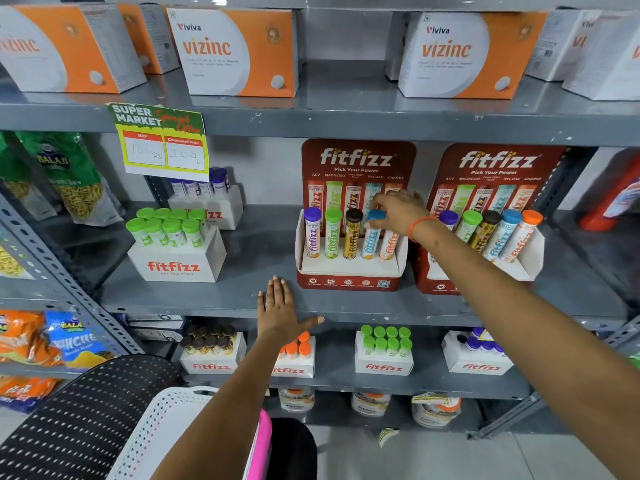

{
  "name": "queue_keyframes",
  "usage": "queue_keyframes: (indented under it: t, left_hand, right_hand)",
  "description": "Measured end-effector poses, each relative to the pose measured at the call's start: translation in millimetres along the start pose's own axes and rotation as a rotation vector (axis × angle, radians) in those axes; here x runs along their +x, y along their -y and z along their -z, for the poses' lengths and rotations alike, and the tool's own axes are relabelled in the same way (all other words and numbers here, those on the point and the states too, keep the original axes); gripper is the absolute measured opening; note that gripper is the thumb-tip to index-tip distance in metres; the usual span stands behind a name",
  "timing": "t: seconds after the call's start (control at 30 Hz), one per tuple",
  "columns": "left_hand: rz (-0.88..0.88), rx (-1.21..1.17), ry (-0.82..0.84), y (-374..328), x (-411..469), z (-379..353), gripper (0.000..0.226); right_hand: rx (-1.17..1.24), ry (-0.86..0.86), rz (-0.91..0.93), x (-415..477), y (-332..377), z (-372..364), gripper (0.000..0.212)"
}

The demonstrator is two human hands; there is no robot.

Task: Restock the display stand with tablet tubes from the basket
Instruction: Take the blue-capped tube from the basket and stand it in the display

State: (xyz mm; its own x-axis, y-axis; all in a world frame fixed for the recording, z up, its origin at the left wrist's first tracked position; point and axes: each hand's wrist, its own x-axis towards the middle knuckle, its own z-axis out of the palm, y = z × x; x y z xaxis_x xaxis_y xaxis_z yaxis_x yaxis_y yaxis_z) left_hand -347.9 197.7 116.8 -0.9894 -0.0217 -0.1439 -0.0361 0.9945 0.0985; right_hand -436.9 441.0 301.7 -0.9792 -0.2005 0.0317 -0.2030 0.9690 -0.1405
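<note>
Shelf (263, 251): display stand (349, 271) holds five tubes (331, 233).

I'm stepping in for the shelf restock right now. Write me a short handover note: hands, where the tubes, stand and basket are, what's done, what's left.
Left hand: flat and open on the middle shelf edge, holding nothing.
Right hand: fingers on the blue-capped tube in the left display stand; its orange slot is partly hidden by the hand.
Done: purple, green, brown and blue tubes stand in the slots; the right display stand shows all five.
Left: seat this tube, then check the basket at lower left; its contents are not visible.
</note>
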Motion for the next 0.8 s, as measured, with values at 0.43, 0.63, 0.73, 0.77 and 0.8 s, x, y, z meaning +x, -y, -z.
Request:
queue_keyframes:
  t: [0.43, 0.63, 0.73, 0.77, 0.8]
  left_hand:
    - [-0.022, 0.002, -0.011, 1, 1, -2, 0.115]
    - [-0.021, -0.013, 0.081, 1, -3, 15, 0.115]
    - [0.030, -0.161, 0.196, -2, 1, 32, 0.114]
    - [0.047, -0.204, 0.240, -4, 1, 43, 0.110]
    - [0.029, -0.204, 0.274, -10, 6, 51, 0.103]
  right_hand:
    - [0.065, -0.066, -0.065, -6, 11, 0, 0.040]
    - [0.074, -0.037, -0.096, -12, 18, 2, 0.044]
    - [0.038, -0.025, -0.117, -20, 21, 1, 0.064]
    - [0.018, -0.060, -0.130, -25, 23, -1, 0.069]
    - [-0.003, -0.113, -0.143, -32, 26, -4, 0.072]
